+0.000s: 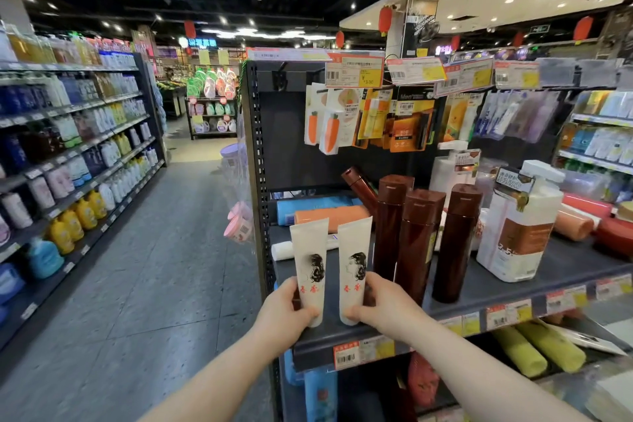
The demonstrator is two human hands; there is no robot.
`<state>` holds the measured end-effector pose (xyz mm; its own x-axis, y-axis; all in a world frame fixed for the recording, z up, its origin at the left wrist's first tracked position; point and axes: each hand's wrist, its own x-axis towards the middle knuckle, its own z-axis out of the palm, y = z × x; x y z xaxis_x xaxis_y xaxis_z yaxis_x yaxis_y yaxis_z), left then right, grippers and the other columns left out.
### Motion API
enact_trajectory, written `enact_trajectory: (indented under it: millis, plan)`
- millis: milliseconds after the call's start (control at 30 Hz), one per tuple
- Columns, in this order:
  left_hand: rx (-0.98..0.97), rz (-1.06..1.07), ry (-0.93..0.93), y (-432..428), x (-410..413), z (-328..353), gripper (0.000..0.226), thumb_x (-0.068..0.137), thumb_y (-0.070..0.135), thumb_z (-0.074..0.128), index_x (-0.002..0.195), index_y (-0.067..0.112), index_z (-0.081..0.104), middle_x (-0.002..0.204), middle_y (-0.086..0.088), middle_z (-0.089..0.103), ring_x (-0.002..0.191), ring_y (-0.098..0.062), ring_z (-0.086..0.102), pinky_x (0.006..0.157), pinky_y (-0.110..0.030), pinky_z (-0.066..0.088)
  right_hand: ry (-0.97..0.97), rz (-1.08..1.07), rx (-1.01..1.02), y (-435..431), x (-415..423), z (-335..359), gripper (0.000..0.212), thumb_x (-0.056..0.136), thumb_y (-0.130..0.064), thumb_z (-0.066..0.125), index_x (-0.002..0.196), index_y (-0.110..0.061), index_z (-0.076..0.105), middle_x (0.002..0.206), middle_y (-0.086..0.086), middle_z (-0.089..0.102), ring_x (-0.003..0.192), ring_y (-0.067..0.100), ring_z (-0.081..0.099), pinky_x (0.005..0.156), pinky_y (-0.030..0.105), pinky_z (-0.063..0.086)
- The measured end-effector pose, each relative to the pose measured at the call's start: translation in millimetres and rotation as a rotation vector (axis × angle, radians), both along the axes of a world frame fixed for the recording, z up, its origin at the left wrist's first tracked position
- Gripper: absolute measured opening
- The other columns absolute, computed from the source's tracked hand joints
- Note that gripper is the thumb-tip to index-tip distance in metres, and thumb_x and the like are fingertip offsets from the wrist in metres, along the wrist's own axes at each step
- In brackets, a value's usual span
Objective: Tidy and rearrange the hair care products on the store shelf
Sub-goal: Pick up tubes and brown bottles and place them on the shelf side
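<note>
Left hand: the left hand (291, 308) is curled round the lower end of the left tube (310, 260), thumb across the front, fingers behind
Right hand: the right hand (380, 305) grips the right tube (354, 257) the same way, thumb in front near the base
Tubes: two pale tubes, each printed with a woman's head and red characters, upright, crimped ends up, side by side with a narrow gap between them, at the front left corner of the shelf (479, 291)
Contact with shelf: I cannot tell whether the bases rest on the board or hang just above it, as the hands cover them
Just behind: a white tube (282, 250) lies flat behind the pair, with an orange tube (329, 216) and a blue one (308, 207) lying further back
To the right: three brown bottles (416, 243) stand close together just beside the right tube, a fourth brown bottle (359, 185) leans tilted behind them, and a white pump bottle (517, 226) stands further right
Step in hand: to my eye, lining up the matching pair at the shelf front, labels facing out
Next move: it calls for seating both tubes flat and level, closing the gap, then letting go gently, since narrow tubes look apt to topple
After that: the flat tubes and the leaning bottle look like the untidy part left to deal with
</note>
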<state>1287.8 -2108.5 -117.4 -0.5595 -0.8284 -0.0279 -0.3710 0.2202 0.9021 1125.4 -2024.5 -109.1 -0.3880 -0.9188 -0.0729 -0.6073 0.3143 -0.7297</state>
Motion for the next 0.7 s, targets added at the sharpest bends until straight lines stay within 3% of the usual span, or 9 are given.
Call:
enact_trajectory:
  millis: [300, 467, 567, 700]
  plan:
    - [0.024, -0.004, 0.02, -1.7, 0.2, -3.7, 0.036, 0.084, 0.009, 0.063, 0.109, 0.03, 0.048, 0.093, 0.022, 0.056, 0.082, 0.009, 0.051, 0.062, -0.009, 0.041, 0.044, -0.026, -0.02, 1.5, 4.6, -2.3, 0.04, 0.079, -0.029, 0.07, 0.114, -0.024, 0.051, 0.121, -0.006, 0.062, 0.109, 0.011, 0.059, 0.097, 0.032, 0.048]
    - [0.026, -0.004, 0.044, 2.9, 1.4, -3.0, 0.037, 0.085, 0.009, 0.062, 0.114, 0.027, 0.05, 0.101, 0.017, 0.058, 0.088, 0.005, 0.054, 0.065, -0.01, 0.044, 0.071, -0.031, -0.017, 0.8, 4.5, -3.1, 0.042, 0.08, -0.031, 0.07, 0.116, -0.024, 0.05, 0.121, -0.006, 0.062, 0.11, 0.011, 0.059, 0.095, 0.029, 0.048]
    - [0.044, 0.004, 0.06, 6.6, 3.2, -1.9, 0.042, 0.085, 0.007, 0.062, 0.119, 0.027, 0.048, 0.103, 0.017, 0.058, 0.094, 0.0, 0.055, 0.078, -0.015, 0.046, 0.071, -0.032, -0.016, 1.8, 4.3, -3.9, 0.047, 0.078, -0.033, 0.07, 0.12, -0.024, 0.049, 0.122, -0.007, 0.061, 0.108, 0.01, 0.058, 0.095, 0.029, 0.048]
    - [0.038, 0.077, 0.089, 8.6, 7.6, -0.5, 0.043, 0.083, 0.01, 0.064, 0.115, 0.032, 0.045, 0.1, 0.017, 0.057, 0.093, 0.001, 0.055, 0.074, -0.015, 0.047, 0.147, -0.092, -0.06, 13.5, 0.6, -2.0, 0.065, 0.079, -0.038, 0.067, 0.134, -0.028, 0.035, 0.124, -0.012, 0.054, 0.106, 0.01, 0.057, 0.088, 0.028, 0.048]
